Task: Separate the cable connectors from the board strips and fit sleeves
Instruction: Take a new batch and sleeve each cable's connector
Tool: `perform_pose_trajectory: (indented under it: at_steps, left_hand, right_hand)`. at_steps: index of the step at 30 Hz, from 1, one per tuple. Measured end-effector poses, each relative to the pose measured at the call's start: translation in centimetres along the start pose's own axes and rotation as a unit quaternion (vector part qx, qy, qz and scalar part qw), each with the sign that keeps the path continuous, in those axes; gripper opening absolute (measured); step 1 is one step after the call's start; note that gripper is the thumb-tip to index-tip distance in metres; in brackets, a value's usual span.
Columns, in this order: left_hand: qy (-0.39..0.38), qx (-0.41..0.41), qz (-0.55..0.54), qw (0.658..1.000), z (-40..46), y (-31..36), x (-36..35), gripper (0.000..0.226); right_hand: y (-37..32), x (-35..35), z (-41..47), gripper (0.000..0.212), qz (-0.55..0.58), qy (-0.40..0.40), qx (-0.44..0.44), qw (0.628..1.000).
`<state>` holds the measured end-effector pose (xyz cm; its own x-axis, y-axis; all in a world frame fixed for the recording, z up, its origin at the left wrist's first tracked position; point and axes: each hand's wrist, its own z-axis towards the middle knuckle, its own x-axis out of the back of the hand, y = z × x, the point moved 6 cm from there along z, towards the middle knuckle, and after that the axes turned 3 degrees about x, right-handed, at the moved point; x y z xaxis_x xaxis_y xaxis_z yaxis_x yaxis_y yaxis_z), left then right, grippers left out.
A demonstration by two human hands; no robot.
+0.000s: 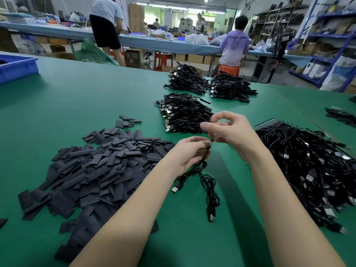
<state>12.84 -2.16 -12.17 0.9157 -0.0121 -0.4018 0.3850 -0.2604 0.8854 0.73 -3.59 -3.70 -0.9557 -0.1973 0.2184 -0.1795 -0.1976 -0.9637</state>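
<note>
Faint lettering on back of purple shirt [235,41], too blurred to read.

Green table [96,89]: sleeves [100,166], cable piles [183,114]

Green table [96,89]: sleeves [100,166] left, cable piles [185,114] beyond; left hand [189,151], right hand [229,132] pinching one cable [208,182].

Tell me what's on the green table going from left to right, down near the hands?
Pile of flat black sleeves → left hand holding a black cable → right hand pinching the cable's end → big heap of black cables still on board strips.
</note>
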Motion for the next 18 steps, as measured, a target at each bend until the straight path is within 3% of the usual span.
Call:
perform_pose_trajectory:
  at_steps: [7,18]
  left_hand:
    - [-0.048,0.029,-0.023,0.998,-0.1,0.0,-0.4,0.008]
    - [-0.090,0.066,-0.033,0.993,-1.1,-0.1,-1.2,0.006]
  right_hand:
    - [6.2,2.5,-2.9,0.035,0.295,0.106,-0.081,0.946]
    - [7.0,1.6,-2.6,0.029,0.347,0.121,-0.060,0.928]
